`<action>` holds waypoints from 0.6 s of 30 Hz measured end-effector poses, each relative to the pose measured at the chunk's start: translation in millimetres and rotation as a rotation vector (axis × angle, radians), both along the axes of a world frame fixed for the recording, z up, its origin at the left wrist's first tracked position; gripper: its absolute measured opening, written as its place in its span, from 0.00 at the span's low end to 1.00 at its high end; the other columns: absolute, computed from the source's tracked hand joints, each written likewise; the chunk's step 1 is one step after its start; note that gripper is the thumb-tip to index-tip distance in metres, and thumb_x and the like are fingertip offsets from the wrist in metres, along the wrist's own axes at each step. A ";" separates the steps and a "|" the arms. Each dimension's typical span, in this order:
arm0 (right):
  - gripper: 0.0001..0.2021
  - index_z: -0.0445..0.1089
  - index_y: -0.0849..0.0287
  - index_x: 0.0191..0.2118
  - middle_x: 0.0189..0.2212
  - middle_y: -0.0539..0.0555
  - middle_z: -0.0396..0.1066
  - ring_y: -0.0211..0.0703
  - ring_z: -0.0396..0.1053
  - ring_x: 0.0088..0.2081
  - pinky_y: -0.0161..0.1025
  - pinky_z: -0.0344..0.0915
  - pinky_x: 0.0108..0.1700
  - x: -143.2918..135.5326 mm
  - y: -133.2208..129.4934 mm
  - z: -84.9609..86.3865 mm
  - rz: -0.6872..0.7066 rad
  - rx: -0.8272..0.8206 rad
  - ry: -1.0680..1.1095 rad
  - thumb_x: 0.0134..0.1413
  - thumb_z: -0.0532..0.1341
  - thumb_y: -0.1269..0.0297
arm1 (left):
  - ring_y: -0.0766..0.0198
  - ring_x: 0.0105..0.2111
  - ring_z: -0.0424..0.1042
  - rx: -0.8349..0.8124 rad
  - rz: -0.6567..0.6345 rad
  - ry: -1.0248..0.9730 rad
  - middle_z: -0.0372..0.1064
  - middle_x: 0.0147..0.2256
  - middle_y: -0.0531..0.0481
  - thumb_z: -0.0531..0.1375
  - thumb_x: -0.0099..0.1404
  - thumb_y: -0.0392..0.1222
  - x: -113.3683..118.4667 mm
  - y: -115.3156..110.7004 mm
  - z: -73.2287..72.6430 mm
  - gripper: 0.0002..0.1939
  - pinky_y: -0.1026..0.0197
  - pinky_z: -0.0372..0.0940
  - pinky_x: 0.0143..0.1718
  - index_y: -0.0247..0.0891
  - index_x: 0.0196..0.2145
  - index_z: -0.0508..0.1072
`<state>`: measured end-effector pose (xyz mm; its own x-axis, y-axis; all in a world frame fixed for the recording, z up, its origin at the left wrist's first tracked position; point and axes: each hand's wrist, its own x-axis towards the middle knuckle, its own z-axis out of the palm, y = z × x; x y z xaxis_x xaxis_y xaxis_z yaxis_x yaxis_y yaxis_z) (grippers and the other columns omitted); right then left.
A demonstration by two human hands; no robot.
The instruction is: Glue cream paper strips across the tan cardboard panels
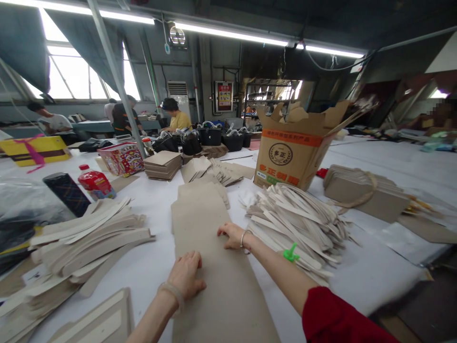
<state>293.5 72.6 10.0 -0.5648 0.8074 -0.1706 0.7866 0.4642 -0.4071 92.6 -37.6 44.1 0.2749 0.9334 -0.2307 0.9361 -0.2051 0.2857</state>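
Left of and nearer than the carton (287, 159), the left hand (183, 277) and right hand (233, 236) are resting open on grey board (223, 295), with some pieces sitting stacked (162, 167) and others lying loose (226, 174) left of the carton.

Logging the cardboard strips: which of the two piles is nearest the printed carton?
The right pile, just in front of the carton; the left pile lies across the long board from it.
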 end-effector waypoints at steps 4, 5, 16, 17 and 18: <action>0.15 0.65 0.60 0.48 0.49 0.56 0.64 0.46 0.66 0.46 0.49 0.65 0.45 0.3 -0.6 1.9 -0.026 0.014 -0.010 0.57 0.59 0.61 | 0.61 0.39 0.65 0.005 -0.025 -0.048 0.67 0.37 0.52 0.59 0.47 0.39 -0.6 -4.0 -2.1 0.12 0.62 0.54 0.38 0.42 0.30 0.59; 0.14 0.65 0.61 0.47 0.49 0.56 0.64 0.46 0.66 0.46 0.49 0.65 0.45 0.1 -0.9 3.1 -0.030 0.015 -0.016 0.57 0.59 0.61 | 0.62 0.39 0.65 0.012 -0.030 -0.065 0.67 0.37 0.53 0.59 0.48 0.39 -1.9 -6.1 -2.7 0.12 0.62 0.54 0.38 0.43 0.30 0.59; 0.13 0.66 0.61 0.45 0.46 0.55 0.66 0.45 0.67 0.44 0.48 0.65 0.44 -2.1 -15.9 7.0 -0.101 0.040 -0.074 0.57 0.58 0.60 | 0.63 0.41 0.64 0.050 0.020 -0.170 0.65 0.39 0.52 0.58 0.52 0.39 -10.9 -16.9 -13.0 0.12 0.64 0.55 0.42 0.42 0.34 0.60; 0.12 0.67 0.62 0.44 0.45 0.55 0.66 0.44 0.67 0.43 0.47 0.65 0.44 -1.9 -17.7 6.5 -0.108 0.040 -0.072 0.57 0.58 0.60 | 0.63 0.41 0.64 0.049 0.022 -0.173 0.65 0.40 0.52 0.58 0.51 0.40 -11.2 -17.1 -13.0 0.13 0.64 0.55 0.42 0.42 0.35 0.61; 0.12 0.67 0.62 0.43 0.45 0.55 0.67 0.44 0.67 0.43 0.47 0.65 0.44 -1.7 -19.4 6.0 -0.114 0.040 -0.068 0.57 0.59 0.60 | 0.62 0.42 0.64 0.049 0.024 -0.175 0.65 0.40 0.52 0.58 0.51 0.40 -11.4 -17.4 -12.9 0.13 0.64 0.55 0.43 0.42 0.36 0.61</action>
